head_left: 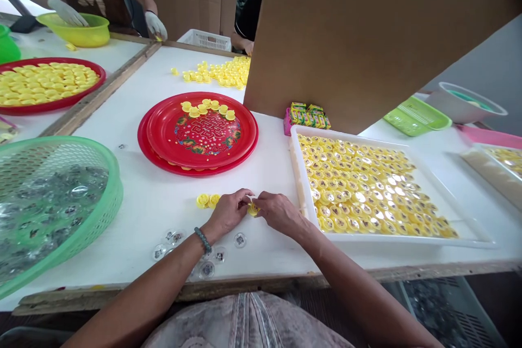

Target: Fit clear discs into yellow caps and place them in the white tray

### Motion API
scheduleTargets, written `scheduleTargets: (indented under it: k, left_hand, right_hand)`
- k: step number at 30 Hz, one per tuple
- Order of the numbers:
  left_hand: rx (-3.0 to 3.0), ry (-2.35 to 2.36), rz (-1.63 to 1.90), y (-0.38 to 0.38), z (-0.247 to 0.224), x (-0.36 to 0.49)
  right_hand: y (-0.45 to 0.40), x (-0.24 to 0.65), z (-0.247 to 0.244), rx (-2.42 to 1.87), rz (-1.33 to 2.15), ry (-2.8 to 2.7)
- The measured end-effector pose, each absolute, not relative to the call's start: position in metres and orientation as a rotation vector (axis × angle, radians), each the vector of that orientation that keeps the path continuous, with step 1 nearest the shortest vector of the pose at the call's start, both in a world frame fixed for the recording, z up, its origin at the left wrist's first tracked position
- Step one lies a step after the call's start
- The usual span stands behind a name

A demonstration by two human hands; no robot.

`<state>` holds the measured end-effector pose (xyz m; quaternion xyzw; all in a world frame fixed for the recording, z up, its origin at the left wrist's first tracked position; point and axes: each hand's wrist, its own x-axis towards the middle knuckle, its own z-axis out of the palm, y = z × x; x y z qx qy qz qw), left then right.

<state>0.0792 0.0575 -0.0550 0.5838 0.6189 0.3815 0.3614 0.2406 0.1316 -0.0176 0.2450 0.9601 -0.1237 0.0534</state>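
Note:
Close together over the white table, my left hand [228,211] and my right hand [281,214] both pinch one small yellow piece [253,209] between their fingertips. Two more yellow pieces [203,200] lie just left of my left hand. Several clear round discs with dark prints [207,269] are scattered beneath my left wrist, and a single disc [240,240] lies below the hands. On the right, a white tray [299,185] holds rows of yellow pieces with shiny printed discs.
Stacked red trays [163,141] stand ahead, with a green basket [116,174] of discs at left. A cardboard panel [346,38] rises behind pink-boxed packets [308,117]. A gloved person works at a yellow bowl [95,35]; another person's arm shows beyond the panel.

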Motion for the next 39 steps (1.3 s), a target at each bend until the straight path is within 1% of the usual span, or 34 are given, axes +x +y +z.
scheduleTargets:
  k: [5,8,13,16,19,22,25,31,34,39]
  left_hand:
    - [1.501,1.598,0.978,0.057,-0.057,0.079]
    - [1.482,1.579,0.975,0.057,-0.058,0.080]
    - [1.487,1.593,0.959,0.058,-0.059,0.081]
    - [1.495,1.592,0.973,0.057,-0.059,0.080]
    - [1.475,1.579,0.985,0.056,-0.059,0.080]
    - [1.473,1.573,0.977,0.055,-0.059,0.080]
    - [1.481,1.573,0.974,0.055,-0.059,0.080]
    - [1.490,1.588,0.974,0.054,-0.060,0.080]
    - [1.501,1.587,0.960,0.054,-0.061,0.080]
    - [1.518,1.563,0.949,0.055,-0.061,0.080]
  right_hand:
    - [0.124,0.242,-0.016,0.888,-0.470,2.913]
    - [0.118,0.243,-0.018,0.948,-0.392,2.883]
    - [0.120,0.243,-0.021,0.841,-0.299,2.870]
    - [0.125,0.244,-0.021,0.790,-0.403,2.912]
    - [0.124,0.247,-0.021,0.866,-0.549,2.942]
    - [0.120,0.251,-0.022,1.021,-0.548,2.917]
    - [0.115,0.253,-0.023,1.057,-0.552,2.892]
    - [0.110,0.254,-0.025,1.118,-0.753,2.944]
    - [0.107,0.250,-0.027,1.156,-0.715,2.947]
    - [0.109,0.240,-0.024,1.084,-0.496,2.870]
